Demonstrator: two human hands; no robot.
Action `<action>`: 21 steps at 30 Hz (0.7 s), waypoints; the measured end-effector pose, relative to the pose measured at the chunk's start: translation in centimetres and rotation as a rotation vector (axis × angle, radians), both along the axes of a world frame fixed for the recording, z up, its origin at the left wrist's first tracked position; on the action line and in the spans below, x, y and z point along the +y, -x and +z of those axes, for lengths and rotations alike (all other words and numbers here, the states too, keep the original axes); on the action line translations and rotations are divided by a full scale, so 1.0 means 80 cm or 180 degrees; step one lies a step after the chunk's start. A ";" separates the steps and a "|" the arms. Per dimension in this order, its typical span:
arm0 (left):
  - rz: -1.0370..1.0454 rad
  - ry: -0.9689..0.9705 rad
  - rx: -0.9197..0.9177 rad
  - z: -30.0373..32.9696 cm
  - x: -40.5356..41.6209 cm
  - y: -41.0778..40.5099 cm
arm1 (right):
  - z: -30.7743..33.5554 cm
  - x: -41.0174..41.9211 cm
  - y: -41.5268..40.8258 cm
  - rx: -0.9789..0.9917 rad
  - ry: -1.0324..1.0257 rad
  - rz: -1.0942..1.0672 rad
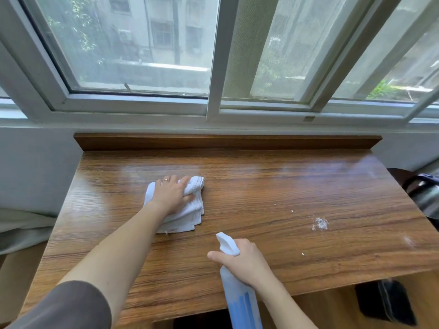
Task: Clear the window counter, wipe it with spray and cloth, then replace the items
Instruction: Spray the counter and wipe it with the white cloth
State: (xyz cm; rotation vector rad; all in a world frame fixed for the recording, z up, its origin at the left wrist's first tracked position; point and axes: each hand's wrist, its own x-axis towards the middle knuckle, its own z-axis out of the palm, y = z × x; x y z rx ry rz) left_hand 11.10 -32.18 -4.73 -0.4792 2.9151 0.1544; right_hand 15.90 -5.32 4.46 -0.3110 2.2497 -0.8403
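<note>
While the left hand [173, 195] presses flat on the white cloth [187, 210] mid-counter [273, 186], the right hand [245, 262] grips the spray bottle [240, 302] at the near edge

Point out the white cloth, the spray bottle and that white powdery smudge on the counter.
white cloth [190, 216]: head view, on the folded layers right of the hand.
spray bottle [240, 302]: head view, on its translucent body below the grip.
white powdery smudge [320, 224]: head view, at its centre.
</note>
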 end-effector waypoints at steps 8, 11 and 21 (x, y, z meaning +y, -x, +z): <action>-0.0057 -0.0008 -0.0002 -0.003 -0.004 0.003 | 0.003 -0.002 0.003 -0.0079 -0.0068 0.0101; 0.0026 -0.0003 -0.0017 -0.002 -0.001 0.005 | 0.004 0.003 0.004 -0.0082 0.0049 0.0120; -0.0061 0.0097 0.0196 0.001 0.037 -0.026 | 0.009 0.020 0.019 0.0027 0.0273 -0.0125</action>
